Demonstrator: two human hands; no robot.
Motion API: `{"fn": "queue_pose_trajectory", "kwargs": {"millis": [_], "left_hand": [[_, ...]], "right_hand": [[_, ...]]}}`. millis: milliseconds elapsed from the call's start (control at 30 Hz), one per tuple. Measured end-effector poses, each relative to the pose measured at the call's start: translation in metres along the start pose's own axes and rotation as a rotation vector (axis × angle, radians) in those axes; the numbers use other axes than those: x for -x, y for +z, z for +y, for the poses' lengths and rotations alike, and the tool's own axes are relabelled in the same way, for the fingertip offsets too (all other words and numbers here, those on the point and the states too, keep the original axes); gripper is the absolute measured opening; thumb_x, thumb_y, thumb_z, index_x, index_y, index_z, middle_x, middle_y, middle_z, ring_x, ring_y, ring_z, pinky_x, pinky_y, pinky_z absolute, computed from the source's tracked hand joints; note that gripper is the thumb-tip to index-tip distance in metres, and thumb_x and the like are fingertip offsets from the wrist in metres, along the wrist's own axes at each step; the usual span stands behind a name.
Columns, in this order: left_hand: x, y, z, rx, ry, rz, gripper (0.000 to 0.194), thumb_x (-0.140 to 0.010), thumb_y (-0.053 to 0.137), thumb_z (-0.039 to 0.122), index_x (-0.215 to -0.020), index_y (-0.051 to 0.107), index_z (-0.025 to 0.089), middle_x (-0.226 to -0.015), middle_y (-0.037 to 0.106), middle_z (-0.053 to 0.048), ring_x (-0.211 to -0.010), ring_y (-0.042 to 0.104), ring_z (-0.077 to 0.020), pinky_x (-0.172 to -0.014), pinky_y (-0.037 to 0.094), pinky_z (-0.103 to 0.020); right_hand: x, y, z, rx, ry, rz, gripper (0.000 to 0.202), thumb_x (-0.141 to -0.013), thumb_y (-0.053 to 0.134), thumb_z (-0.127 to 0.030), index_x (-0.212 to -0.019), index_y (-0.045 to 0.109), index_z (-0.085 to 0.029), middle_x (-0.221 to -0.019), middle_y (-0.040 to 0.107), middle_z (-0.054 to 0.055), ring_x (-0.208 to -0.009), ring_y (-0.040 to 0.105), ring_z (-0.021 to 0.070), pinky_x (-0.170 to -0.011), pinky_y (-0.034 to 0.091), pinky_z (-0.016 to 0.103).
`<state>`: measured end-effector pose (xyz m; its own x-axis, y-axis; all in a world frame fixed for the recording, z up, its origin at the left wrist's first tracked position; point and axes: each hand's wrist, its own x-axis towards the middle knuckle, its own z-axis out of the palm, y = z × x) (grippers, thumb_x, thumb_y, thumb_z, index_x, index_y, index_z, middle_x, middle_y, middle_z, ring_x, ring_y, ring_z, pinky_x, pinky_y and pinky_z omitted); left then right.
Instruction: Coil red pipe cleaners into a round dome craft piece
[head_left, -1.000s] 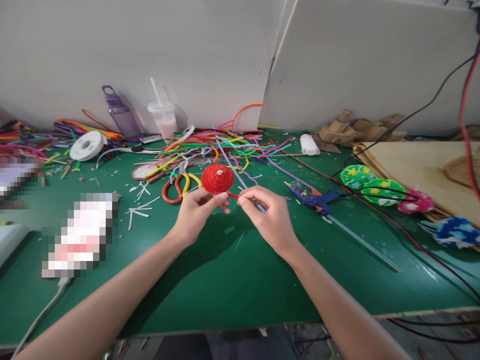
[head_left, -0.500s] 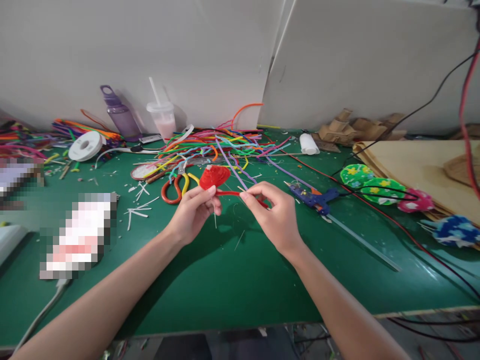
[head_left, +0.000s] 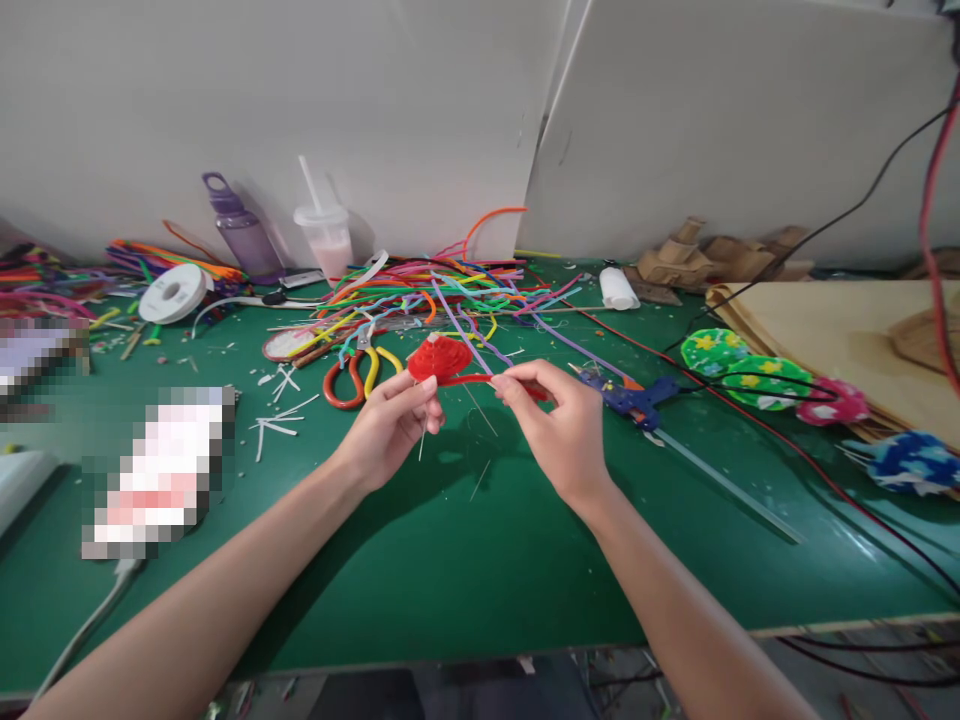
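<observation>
A red fuzzy cone (head_left: 440, 358), wound from pipe cleaner, sits in the pinched fingers of my left hand (head_left: 397, 418). Thin wire-like ends poke out below it. From its lower edge a red pipe cleaner strand (head_left: 471, 379) runs rightward to my right hand (head_left: 551, 415), whose thumb and forefinger are closed on it. The strand's far end loops partly behind those fingers. Both hands are raised over the green table (head_left: 450, 580). Just left of the cone lie scissors (head_left: 358, 375) with orange and yellow handles.
Behind the hands spreads a pile of coloured pipe cleaners (head_left: 420, 290). A blue glue gun (head_left: 637, 398) with a long glue stick lies right. Left are a pixelated phone (head_left: 161, 470) on a cable, a white spool (head_left: 172, 294) and a purple bottle (head_left: 244, 235). Fuzzy spotted pieces (head_left: 765, 382) lie far right.
The red cone has tilted and shifted slightly right in my left hand. My right hand has moved a little right, still pinching the strand.
</observation>
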<state>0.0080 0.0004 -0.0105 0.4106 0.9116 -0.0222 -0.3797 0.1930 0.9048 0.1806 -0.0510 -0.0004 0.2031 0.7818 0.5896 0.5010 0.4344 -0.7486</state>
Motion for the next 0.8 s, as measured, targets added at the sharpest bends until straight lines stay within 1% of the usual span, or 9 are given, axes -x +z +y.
{"fn": "queue_pose_trajectory", "kwargs": {"millis": [100, 167, 300, 467, 567, 633, 667, 733, 800], "left_hand": [[0.0002, -0.0010, -0.0005, -0.010, -0.002, -0.030, 0.027, -0.074, 0.074, 0.032, -0.059, 0.057, 0.016, -0.053, 0.055, 0.002, -0.046, 0.048, -0.0062, -0.051, 0.045, -0.021], [0.0001, -0.0015, -0.0010, -0.006, -0.001, -0.050, 0.028, -0.075, 0.073, 0.032, -0.059, 0.057, 0.016, -0.053, 0.054, 0.002, -0.045, 0.047, -0.0057, -0.052, 0.044, -0.021], [0.0010, -0.0015, -0.0011, 0.018, -0.009, -0.107, 0.028, -0.077, 0.071, 0.031, -0.059, 0.057, 0.015, -0.052, 0.052, 0.003, -0.044, 0.046, -0.0052, -0.055, 0.045, -0.021], [0.0029, -0.0013, 0.0004, 0.018, -0.017, -0.162, 0.031, -0.078, 0.069, 0.031, -0.057, 0.055, 0.014, -0.050, 0.049, 0.004, -0.044, 0.045, -0.0051, -0.059, 0.045, -0.021], [0.0007, -0.0016, -0.0001, 0.000, -0.016, -0.152, 0.030, -0.077, 0.070, 0.034, -0.059, 0.057, 0.015, -0.054, 0.053, 0.003, -0.050, 0.051, -0.0076, -0.062, 0.046, -0.023], [-0.0022, -0.0019, -0.0010, -0.102, 0.018, -0.105, 0.027, -0.077, 0.070, 0.039, -0.066, 0.063, 0.016, -0.065, 0.062, -0.001, -0.064, 0.059, -0.0124, -0.069, 0.048, -0.025], [-0.0035, -0.0021, -0.0014, -0.188, 0.068, -0.052, 0.025, -0.076, 0.070, 0.040, -0.073, 0.066, 0.016, -0.075, 0.066, -0.004, -0.074, 0.062, -0.0151, -0.073, 0.048, -0.027], [-0.0046, -0.0026, -0.0019, -0.392, 0.256, 0.124, 0.025, -0.074, 0.073, 0.038, -0.090, 0.069, 0.019, -0.096, 0.068, -0.005, -0.094, 0.061, -0.0185, -0.082, 0.046, -0.029], [-0.0023, -0.0021, -0.0024, -0.555, 0.508, 0.337, 0.027, -0.071, 0.076, 0.032, -0.095, 0.069, 0.022, -0.103, 0.066, -0.003, -0.099, 0.059, -0.0180, -0.084, 0.044, -0.027]], "right_hand": [[-0.0024, -0.0006, 0.0035, 0.098, -0.093, 0.040, 0.015, -0.086, 0.060, -0.025, -0.072, 0.062, -0.020, -0.078, 0.065, 0.003, -0.077, 0.059, 0.0170, -0.070, 0.046, 0.030], [-0.0030, -0.0005, 0.0051, 0.093, -0.097, 0.031, 0.014, -0.086, 0.060, -0.024, -0.072, 0.062, -0.020, -0.083, 0.065, 0.005, -0.082, 0.060, 0.0179, -0.072, 0.047, 0.031], [-0.0019, -0.0002, 0.0040, 0.016, 0.013, -0.045, 0.015, -0.087, 0.058, -0.026, -0.074, 0.063, -0.019, -0.072, 0.065, 0.001, -0.069, 0.061, 0.0149, -0.066, 0.047, 0.028], [-0.0007, -0.0006, -0.0006, -0.089, 0.137, -0.103, 0.017, -0.086, 0.059, -0.026, -0.071, 0.062, -0.018, -0.059, 0.062, -0.001, -0.056, 0.059, 0.0123, -0.058, 0.045, 0.025], [-0.0005, -0.0005, -0.0003, -0.159, 0.201, -0.150, 0.018, -0.086, 0.059, -0.028, -0.071, 0.061, -0.018, -0.053, 0.057, -0.003, -0.048, 0.055, 0.0104, -0.051, 0.042, 0.023], [0.0003, 0.0001, 0.0007, -0.157, 0.190, -0.137, 0.018, -0.086, 0.058, -0.028, -0.072, 0.060, -0.018, -0.052, 0.054, -0.005, -0.046, 0.052, 0.0095, -0.049, 0.040, 0.023], [0.0008, 0.0005, 0.0012, -0.144, 0.172, -0.111, 0.018, -0.087, 0.057, -0.028, -0.073, 0.060, -0.018, -0.052, 0.054, -0.005, -0.047, 0.051, 0.0094, -0.050, 0.040, 0.023], [0.0021, 0.0016, 0.0020, -0.104, 0.128, -0.027, 0.017, -0.089, 0.055, -0.028, -0.075, 0.060, -0.018, -0.053, 0.053, -0.005, -0.048, 0.051, 0.0093, -0.051, 0.041, 0.023], [0.0034, 0.0030, 0.0023, -0.066, 0.092, 0.060, 0.017, -0.090, 0.055, -0.028, -0.077, 0.060, -0.018, -0.054, 0.055, -0.004, -0.048, 0.053, 0.0096, -0.052, 0.041, 0.023]]}}
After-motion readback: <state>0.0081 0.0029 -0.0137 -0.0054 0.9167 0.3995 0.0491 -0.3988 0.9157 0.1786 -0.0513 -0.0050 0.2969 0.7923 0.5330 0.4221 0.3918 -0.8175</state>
